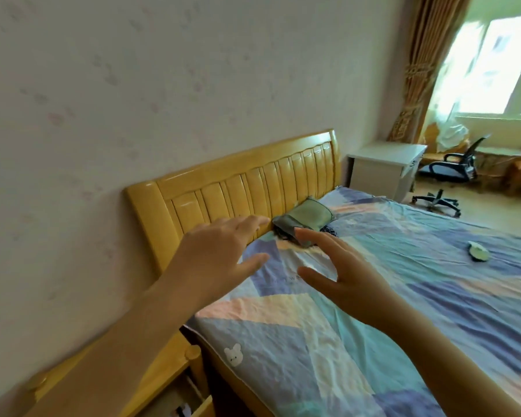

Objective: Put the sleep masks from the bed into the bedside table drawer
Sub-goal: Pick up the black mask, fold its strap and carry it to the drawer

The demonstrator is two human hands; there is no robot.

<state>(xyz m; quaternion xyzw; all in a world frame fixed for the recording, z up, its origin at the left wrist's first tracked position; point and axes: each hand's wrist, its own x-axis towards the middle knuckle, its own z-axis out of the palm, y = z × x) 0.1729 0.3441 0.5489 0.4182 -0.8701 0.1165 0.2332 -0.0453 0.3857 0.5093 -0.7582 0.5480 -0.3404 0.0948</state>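
Note:
A green sleep mask (pixel 478 251) lies alone on the patchwork sheet of the bed (pixel 373 326), far to the right. Both my hands hover over the head of the bed with fingers spread and nothing in them: my left hand (pixel 220 254) near the yellow wooden headboard (pixel 247 188), my right hand (pixel 340 275) a little to its right. Just beyond my fingertips, against the headboard, sits a folded green cloth bundle (pixel 306 219) with something dark beneath it. The wooden bedside table (pixel 169 365) is at the bottom left, its drawer (pixel 193 407) pulled open.
A white cabinet (pixel 385 167) stands at the bed's far side. Beyond it an overturned black office chair (pixel 451 170) and its separate wheel base (pixel 436 201) lie on the floor. Curtains and a bright window fill the top right. The wall runs along the left.

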